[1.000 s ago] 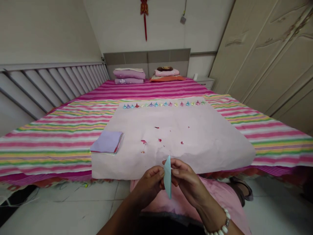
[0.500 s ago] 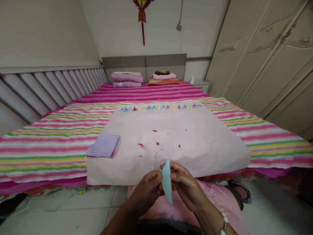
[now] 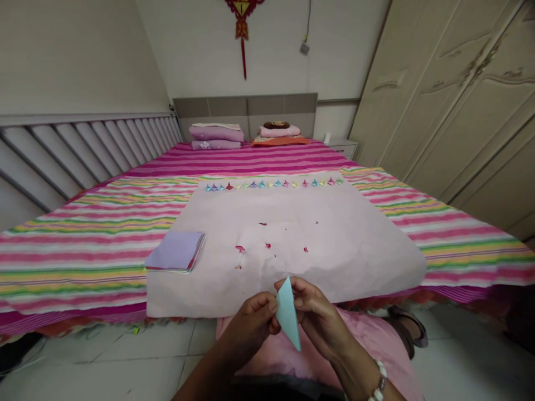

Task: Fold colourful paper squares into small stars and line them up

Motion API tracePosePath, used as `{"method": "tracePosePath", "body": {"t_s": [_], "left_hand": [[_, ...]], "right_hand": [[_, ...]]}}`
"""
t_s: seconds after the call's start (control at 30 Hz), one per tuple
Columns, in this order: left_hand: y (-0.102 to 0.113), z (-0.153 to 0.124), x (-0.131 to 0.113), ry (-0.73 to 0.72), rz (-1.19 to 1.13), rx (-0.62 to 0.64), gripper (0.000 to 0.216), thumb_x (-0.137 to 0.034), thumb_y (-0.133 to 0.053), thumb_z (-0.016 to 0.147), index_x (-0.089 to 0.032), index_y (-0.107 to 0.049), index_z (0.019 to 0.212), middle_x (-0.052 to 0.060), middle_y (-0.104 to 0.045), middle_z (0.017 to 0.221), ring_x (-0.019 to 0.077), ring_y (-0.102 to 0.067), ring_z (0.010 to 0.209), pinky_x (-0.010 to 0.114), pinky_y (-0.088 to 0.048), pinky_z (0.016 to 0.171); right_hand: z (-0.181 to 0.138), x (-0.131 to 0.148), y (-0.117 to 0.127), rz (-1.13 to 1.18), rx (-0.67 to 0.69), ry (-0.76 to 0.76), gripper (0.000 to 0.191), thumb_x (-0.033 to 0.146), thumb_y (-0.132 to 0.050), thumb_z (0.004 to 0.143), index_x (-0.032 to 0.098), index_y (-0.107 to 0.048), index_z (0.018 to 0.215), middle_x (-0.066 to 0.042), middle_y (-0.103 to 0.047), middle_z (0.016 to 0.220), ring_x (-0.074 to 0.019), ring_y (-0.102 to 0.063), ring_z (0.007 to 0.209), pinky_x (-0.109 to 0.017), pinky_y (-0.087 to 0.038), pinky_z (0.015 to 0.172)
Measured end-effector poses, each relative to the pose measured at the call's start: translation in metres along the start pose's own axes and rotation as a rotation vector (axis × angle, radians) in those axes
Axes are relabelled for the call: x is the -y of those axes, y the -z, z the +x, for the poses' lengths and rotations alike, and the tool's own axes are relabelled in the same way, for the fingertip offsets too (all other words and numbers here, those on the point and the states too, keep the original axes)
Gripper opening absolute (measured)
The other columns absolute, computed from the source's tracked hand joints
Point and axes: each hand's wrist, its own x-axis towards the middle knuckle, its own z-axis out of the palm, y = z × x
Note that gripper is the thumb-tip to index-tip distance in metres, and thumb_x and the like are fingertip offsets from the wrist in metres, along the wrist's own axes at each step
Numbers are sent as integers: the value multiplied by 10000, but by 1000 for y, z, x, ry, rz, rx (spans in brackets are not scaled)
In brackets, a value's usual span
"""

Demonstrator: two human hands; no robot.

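A light blue piece of folded paper [image 3: 287,314], triangular in outline, is held between both hands just off the near edge of the large pale sheet. My left hand [image 3: 259,316] pinches its left side between thumb and fingers. On the other side my right hand [image 3: 314,312] grips the right edge, with some fingertips hidden behind the paper. A stack of coloured paper squares [image 3: 175,250], lilac on top, lies at the left of the sheet. Small folded paper pieces [image 3: 253,184] in several colours form a row along the far edge.
The pale sheet [image 3: 355,239] covers part of a striped bed [image 3: 460,239]. Small red scraps [image 3: 268,245] are scattered over it. A pink cushion or cloth [image 3: 368,340] is under my forearms. Folded bedding [image 3: 217,135] sits by the headboard; a wardrobe [image 3: 451,100] stands right.
The folded paper has turned slightly, so more of its broad face shows and its lower tip points further right. Both hands keep their hold. The view has shifted a little.
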Motion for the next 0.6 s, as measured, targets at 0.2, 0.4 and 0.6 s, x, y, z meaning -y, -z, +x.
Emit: {"method": "tracePosePath", "body": {"t_s": [0.2, 0.4, 0.6], "left_hand": [[2, -1, 2, -8, 73, -2, 343, -419, -704, 734, -151, -530, 609, -26, -502, 550, 88, -412, 541, 236, -277, 559], [4, -2, 3, -31, 115, -29, 334, -397, -691, 747, -152, -523, 595, -38, -482, 536, 84, -376, 532, 235, -273, 551], [7, -1, 5, -25, 117, -37, 347, -418, -694, 740, -157, -521, 592, -38, -485, 524, 84, -370, 524, 235, -272, 546]], "right_hand": [[0, -4, 2, 44, 11, -6, 313, 111, -575, 592, 153, -685, 882, -17, -645, 690, -113, -504, 512, -239, -386, 530], [0, -7, 0, 85, 45, 19, 287, 98, -564, 613, 151, -681, 871, -15, -639, 690, -129, -543, 520, -274, -452, 572], [0, -7, -2, 103, 64, 41, 307, 85, -537, 616, 147, -692, 874, -27, -629, 699, -160, -577, 595, -294, -489, 586]]}}
